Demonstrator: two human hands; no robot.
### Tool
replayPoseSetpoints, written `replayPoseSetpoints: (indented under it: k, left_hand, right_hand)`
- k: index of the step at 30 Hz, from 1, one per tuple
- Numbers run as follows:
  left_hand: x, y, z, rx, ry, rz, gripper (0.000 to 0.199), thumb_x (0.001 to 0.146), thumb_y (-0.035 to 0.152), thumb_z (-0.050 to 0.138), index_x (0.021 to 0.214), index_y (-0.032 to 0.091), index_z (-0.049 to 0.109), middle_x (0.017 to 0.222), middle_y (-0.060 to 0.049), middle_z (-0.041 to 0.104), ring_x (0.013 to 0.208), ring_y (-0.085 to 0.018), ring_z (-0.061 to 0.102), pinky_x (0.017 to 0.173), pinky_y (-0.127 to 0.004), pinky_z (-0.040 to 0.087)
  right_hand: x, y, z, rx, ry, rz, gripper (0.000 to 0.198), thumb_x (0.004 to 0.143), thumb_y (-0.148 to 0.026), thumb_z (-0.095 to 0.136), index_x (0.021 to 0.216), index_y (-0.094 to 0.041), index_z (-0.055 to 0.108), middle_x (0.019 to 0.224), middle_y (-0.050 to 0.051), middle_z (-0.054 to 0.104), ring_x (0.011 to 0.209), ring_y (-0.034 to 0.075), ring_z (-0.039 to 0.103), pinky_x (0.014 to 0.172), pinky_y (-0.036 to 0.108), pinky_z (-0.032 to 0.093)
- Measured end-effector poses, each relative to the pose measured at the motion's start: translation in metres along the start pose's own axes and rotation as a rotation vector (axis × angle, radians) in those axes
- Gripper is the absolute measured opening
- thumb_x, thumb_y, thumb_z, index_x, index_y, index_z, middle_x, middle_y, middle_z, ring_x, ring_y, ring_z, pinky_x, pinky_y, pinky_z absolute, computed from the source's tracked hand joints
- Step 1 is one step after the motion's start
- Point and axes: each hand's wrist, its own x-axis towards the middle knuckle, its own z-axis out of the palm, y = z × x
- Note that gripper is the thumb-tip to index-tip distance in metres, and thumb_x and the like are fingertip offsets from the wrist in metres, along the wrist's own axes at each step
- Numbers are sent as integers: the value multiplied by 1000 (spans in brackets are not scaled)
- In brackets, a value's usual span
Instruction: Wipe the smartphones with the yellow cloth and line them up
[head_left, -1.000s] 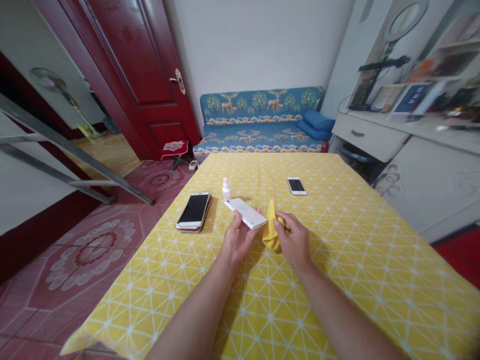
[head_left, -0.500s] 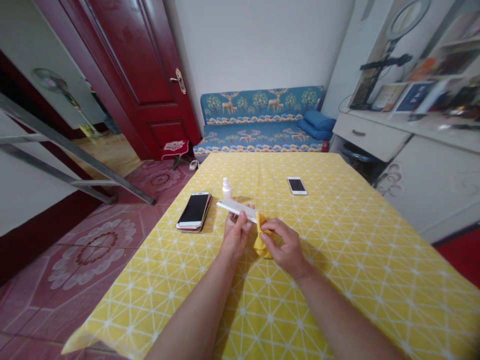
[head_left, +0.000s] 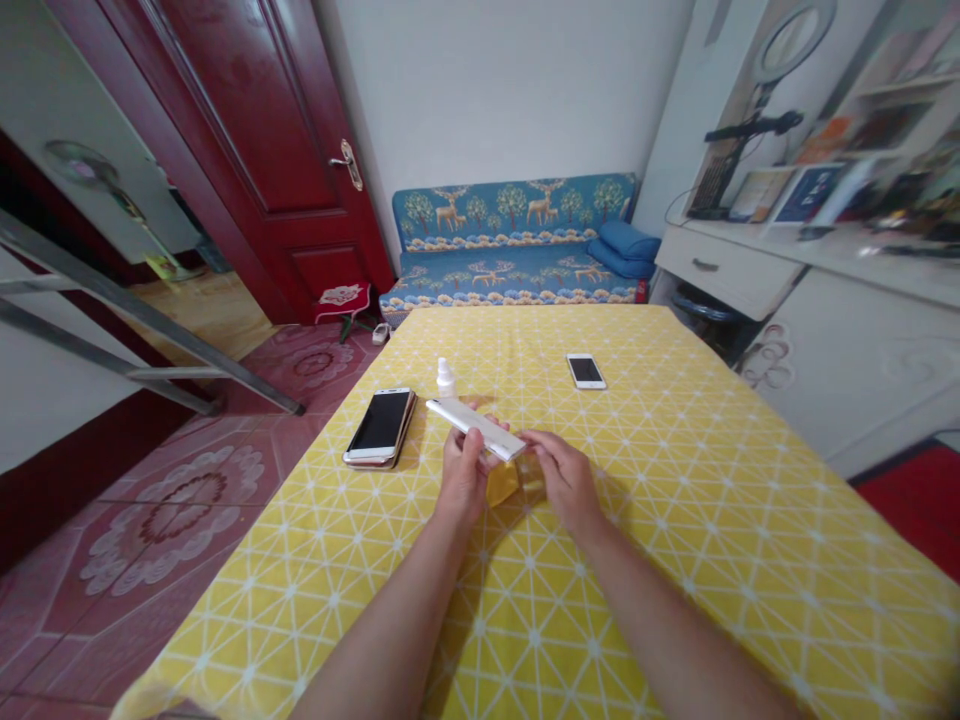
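My left hand (head_left: 463,475) is closed around a white smartphone (head_left: 480,428), tilted above the table with its pale side up. A yellow cloth (head_left: 502,484) hangs under the phone's near end, between the two hands. My right hand (head_left: 561,472) is closed at that end, its fingertips against the phone's edge and the cloth bunched by them; the fingers partly hide where cloth and hand meet. Just beyond the phone stands a small white spray bottle (head_left: 445,379). Left of my left hand lies a stack of phones (head_left: 380,428), the top one with a dark screen.
Another white phone (head_left: 586,371) lies farther back on the table, which has a yellow patterned tablecloth (head_left: 675,540). Behind the table is a blue sofa (head_left: 517,270). A white cabinet (head_left: 847,350) stands at the right, and a metal ladder (head_left: 172,340) leans at the left.
My right hand has brought the yellow cloth from over the phone's near end to underneath it, uncovering that end. My left hand keeps its hold on the phone. The view has shifted slightly.
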Motion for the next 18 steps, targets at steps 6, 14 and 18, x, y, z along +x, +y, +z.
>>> replayPoseSetpoints:
  k: [6,14,18]
  left_hand:
    - [-1,-4,4,185,87,-1,68,63,39,83,120,23,49,99,-3,61,88,-17,64,72,-27,53]
    - [3,-6,2,518,116,169,45,59,29,84,95,21,59,84,0,60,79,-14,58,72,-23,46]
    - [-1,0,6,632,51,206,36,68,30,78,100,24,65,81,0,61,82,-17,57,76,-25,44]
  right_hand:
    - [1,-7,-10,-57,-26,-115,22,93,-30,50,108,-23,65,102,6,66,92,18,62,78,31,52]
    - [1,-7,-2,-170,-23,-200,22,92,-24,51,108,-24,66,96,7,67,89,18,64,78,32,53]
    - [2,2,-3,-87,96,40,23,90,-31,53,102,-20,68,82,6,67,68,17,64,61,30,54]
